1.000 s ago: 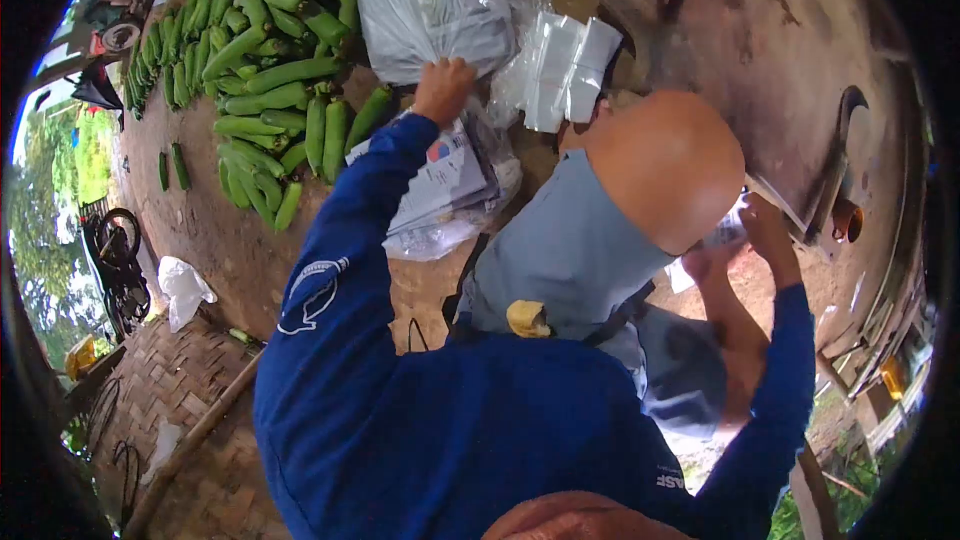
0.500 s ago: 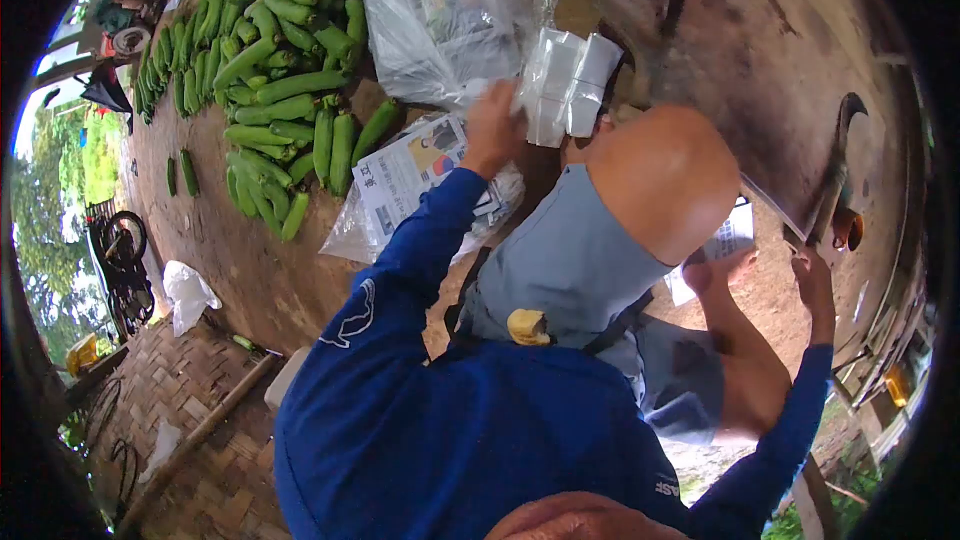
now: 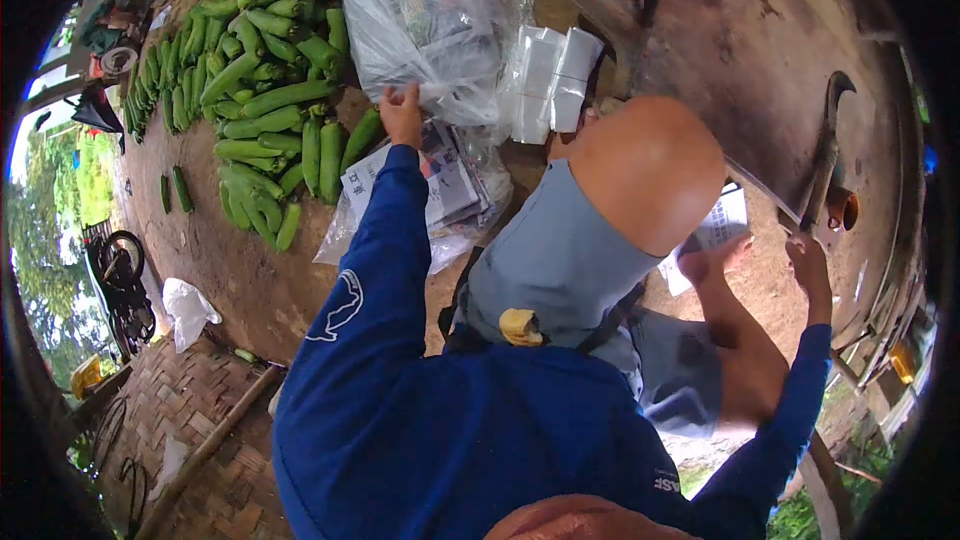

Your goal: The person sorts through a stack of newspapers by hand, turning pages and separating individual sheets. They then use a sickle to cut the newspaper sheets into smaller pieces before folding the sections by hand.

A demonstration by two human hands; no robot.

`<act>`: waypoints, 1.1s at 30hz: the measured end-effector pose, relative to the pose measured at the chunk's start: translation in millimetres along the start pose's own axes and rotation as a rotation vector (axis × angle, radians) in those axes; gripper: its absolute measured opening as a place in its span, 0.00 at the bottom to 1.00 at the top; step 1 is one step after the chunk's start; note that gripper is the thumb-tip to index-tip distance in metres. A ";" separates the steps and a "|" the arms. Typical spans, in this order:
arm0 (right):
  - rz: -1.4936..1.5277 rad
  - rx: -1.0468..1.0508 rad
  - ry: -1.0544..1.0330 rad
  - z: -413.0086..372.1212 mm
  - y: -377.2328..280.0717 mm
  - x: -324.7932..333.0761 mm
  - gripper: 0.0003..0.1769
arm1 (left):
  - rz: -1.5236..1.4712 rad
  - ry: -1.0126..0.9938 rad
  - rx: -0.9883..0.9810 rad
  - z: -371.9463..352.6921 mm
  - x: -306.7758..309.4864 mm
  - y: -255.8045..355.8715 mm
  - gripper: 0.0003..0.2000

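Observation:
My left hand point(image 3: 402, 117) is at the lower edge of a clear plastic bag point(image 3: 420, 15), its fingers closed on the film. Below that hand, printed newspaper sheets point(image 3: 450, 180) lie partly inside another clear bag. My right hand point(image 3: 808, 258) is closed at the lower end of a curved sickle point(image 3: 828, 145), whose hooked tip points up; the fingers are small in view. Just right of the plastic bag lie flat packs of clear wrappers point(image 3: 553, 80). A large pile of long green vegetables point(image 3: 265, 100) spreads to the left.
My bent knee point(image 3: 650, 165) rises between my hands. Another printed sheet point(image 3: 718, 225) lies near my foot. An orange-brown cup point(image 3: 842, 208) is beside the sickle. A white bag point(image 3: 188, 312) sits at left by a woven mat point(image 3: 215, 400); a motorcycle point(image 3: 122, 285) stands outside.
My left hand has moved left from beside the wrapper packs to the plastic bag's lower left edge. My right hand remains by the sickle's lower end. The whole view has shifted slightly.

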State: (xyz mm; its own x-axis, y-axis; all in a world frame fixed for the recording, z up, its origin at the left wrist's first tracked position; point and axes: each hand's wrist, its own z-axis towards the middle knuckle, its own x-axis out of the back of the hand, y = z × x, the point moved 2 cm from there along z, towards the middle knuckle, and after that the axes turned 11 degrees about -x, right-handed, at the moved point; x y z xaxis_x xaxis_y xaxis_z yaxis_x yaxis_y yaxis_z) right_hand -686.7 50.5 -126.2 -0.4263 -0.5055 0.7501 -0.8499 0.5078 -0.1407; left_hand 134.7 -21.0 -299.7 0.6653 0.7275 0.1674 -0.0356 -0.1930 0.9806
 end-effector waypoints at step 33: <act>-0.552 0.448 -0.175 27.0 20.1 -198.0 0.26 | 0.594 -0.380 -0.124 -7.8 -42.2 -54.4 0.27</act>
State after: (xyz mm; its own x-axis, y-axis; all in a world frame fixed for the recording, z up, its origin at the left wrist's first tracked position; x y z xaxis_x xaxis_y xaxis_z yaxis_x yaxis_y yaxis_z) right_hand -627.7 142.0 -295.0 0.0898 -0.7283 0.6793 -0.9845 -0.1682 -0.0502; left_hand 102.8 -36.1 -359.3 0.7202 0.2384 0.6515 -0.5423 -0.3922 0.7431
